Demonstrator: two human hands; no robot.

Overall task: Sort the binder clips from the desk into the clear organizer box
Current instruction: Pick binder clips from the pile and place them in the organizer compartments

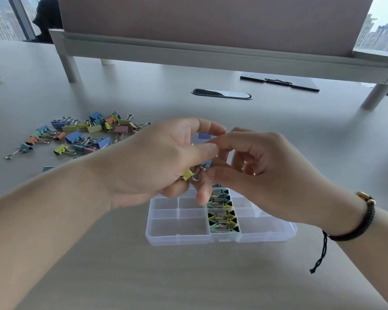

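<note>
The clear organizer box (179, 229) lies on the desk in front of me, its middle column packed with small binder clips (222, 217). Above the box, my left hand (166, 159) grips several clips, among them a yellow clip (187, 174) and a blue clip (203, 136) showing between its fingers. My right hand (255, 166) meets the left, its fingertips pinching at a clip held there; the pinched clip is mostly hidden. A pile of loose coloured binder clips (85, 133) lies on the desk to the left.
A raised monitor shelf (211, 52) with legs spans the back of the desk. A cable grommet (222, 94) and a black clipboard (280, 82) lie beyond the box. My right wrist wears a black cord bracelet (363, 222).
</note>
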